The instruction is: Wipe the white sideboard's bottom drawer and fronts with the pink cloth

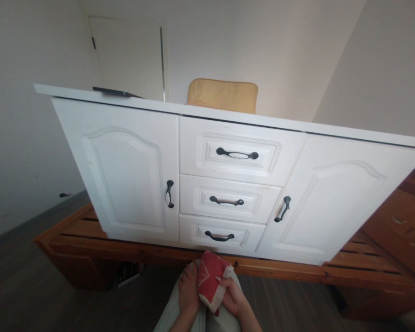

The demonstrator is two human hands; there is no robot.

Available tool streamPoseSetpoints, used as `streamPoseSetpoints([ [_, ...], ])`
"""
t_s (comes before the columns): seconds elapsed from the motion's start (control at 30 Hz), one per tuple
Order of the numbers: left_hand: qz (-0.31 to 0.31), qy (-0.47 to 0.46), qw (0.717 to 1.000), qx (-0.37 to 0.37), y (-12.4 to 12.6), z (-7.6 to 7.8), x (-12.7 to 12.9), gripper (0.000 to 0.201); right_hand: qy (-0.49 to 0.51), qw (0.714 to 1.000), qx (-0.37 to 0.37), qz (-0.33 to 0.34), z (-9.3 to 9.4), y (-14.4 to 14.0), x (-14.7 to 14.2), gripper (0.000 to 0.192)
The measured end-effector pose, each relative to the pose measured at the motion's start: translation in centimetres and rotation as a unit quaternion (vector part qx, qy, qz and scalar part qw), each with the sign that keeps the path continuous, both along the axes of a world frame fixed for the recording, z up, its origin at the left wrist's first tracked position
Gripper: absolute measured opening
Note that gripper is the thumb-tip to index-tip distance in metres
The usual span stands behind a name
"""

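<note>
Both hands low at the bottom middle of the head view, over light trousers (173,313). Left hand (188,293) laid flat, fingers stretched along the left side of a folded red cloth (210,279) with a white edge, grip not closed round it, only touching. Right hand (233,297) under and beside the same cloth, grip clamped on its lower right part, fingers curled over the white edge. Cloth held between the two hands, just in front of a wooden bed frame (283,269) and above a dark wood floor (27,286). Standing on the slats of that frame, a white cabinet (131,175) tilted in the view: a door with a dark handle (169,193) at the left, three stacked drawers in the middle with dark handles, the lowest handle (219,237) nearest the cloth, and a second door at the right. On the worktop of the cabinet near its left corner, a flat dark object (112,91); behind the far edge, a yellow cushion-like thing (223,94). Behind all, pale walls and a closed pale door (127,55).
</note>
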State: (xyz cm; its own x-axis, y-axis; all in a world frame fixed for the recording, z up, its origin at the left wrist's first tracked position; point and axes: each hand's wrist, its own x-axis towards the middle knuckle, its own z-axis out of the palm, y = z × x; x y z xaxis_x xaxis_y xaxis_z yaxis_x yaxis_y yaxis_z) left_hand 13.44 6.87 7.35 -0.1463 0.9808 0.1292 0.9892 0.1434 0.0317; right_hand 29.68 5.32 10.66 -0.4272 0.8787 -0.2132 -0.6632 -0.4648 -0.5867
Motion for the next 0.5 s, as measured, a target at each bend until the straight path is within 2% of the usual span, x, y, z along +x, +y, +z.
streamPoseSetpoints([
  [0.13, -0.003, 0.000, 1.000, 0.023, -0.3, 0.7, 0.2, 0.055, 0.029, 0.999, -0.016, -0.040, -1.0, -0.2, 1.5, 0.048],
  [0.33, -0.008, -0.028, 0.999, 0.043, -0.5, 1.3, 0.6, 0.053, 0.057, 0.994, -0.062, -0.068, -1.9, 0.1, 2.4, 0.031],
  [0.5, -0.012, -0.030, 0.999, 0.020, -0.4, 0.5, 0.2, 0.053, 0.039, 0.998, -0.040, 0.022, -1.3, 0.4, 1.7, 0.037],
])
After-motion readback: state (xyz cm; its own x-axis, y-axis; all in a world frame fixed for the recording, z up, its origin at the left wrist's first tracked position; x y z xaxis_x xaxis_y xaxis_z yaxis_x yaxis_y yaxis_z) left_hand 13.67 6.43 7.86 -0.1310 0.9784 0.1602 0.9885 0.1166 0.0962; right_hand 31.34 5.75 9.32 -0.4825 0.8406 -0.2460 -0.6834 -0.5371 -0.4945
